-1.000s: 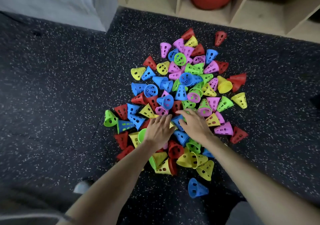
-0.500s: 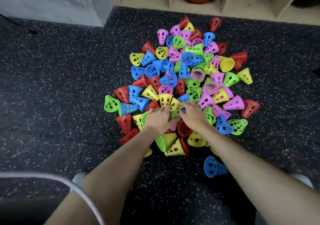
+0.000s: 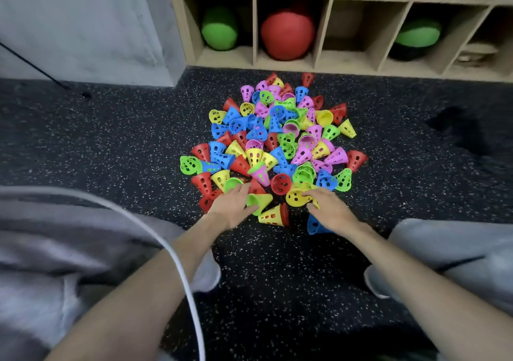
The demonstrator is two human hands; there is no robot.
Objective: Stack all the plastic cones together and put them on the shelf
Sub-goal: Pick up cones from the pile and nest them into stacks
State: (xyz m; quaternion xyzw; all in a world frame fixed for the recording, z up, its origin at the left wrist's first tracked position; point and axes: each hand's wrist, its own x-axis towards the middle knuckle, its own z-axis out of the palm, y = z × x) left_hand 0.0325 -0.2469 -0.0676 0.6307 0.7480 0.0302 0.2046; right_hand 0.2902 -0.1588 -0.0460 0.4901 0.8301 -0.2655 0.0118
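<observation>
A heap of small perforated plastic cones (image 3: 277, 144) in red, blue, yellow, green and pink lies loose on the dark speckled floor. My left hand (image 3: 231, 206) rests at the heap's near left edge, fingers spread, touching a yellow cone with a green one inside (image 3: 261, 200). My right hand (image 3: 330, 208) lies flat at the near right edge, fingertips on a yellow cone (image 3: 295, 197). A blue cone (image 3: 315, 226) shows partly under that hand. Between the hands lies a yellow cone nested with a red one (image 3: 273, 216). The wooden shelf (image 3: 255, 27) stands behind the heap.
The shelf's low compartments hold a green ball (image 3: 219, 27), a red ball (image 3: 287, 34) and another green ball (image 3: 419, 33). My grey-trousered knees (image 3: 55, 249) frame the view on both sides. A white cable (image 3: 166, 249) hangs over my left arm. A grey wall (image 3: 83, 27) is far left.
Both hands have drawn back from the middle of the heap to its near edge and moved apart. The view has pulled back and tilted up, showing more shelf.
</observation>
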